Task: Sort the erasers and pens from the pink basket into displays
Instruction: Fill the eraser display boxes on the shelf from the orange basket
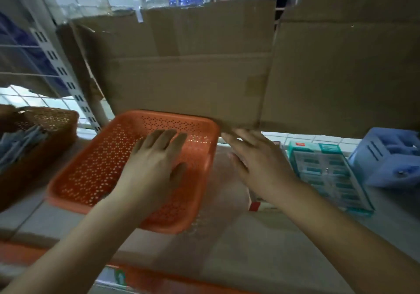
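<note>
Far left: brown perforated basket [56, 120] on the shelf, grey-blue packets [20, 141] stacked inside it, too blurred to identify. Just behind and right of it, a white slotted shelf upright [61, 70]. Centre-left: the pink basket [95, 168], which reads orange-red in this light. It is perforated, sits flat on the grey shelf surface [250, 248] and is turned slightly clockwise, with its far edge against the bottom of a big cardboard box [181, 77]. The left hand [156, 164] is inside the basket, palm down on the floor of it, fingers straight and together, thumb out to the right, gripping nothing. The right hand [261, 164] is just right of the basket's rim, above the shelf, fingers extended and slightly spread, holding nothing. Its fingertips reach the lower edge of the cardboard box; motion blur hides whether they touch it. Under that wrist is a red-and-white carton [259, 206], mostly hidden. Right of it stands a teal display box [327, 173] with rows of small items, type unreadable. A second cardboard box [341, 66] hangs above. Far right: blue plastic compartment holder [391, 157].
</note>
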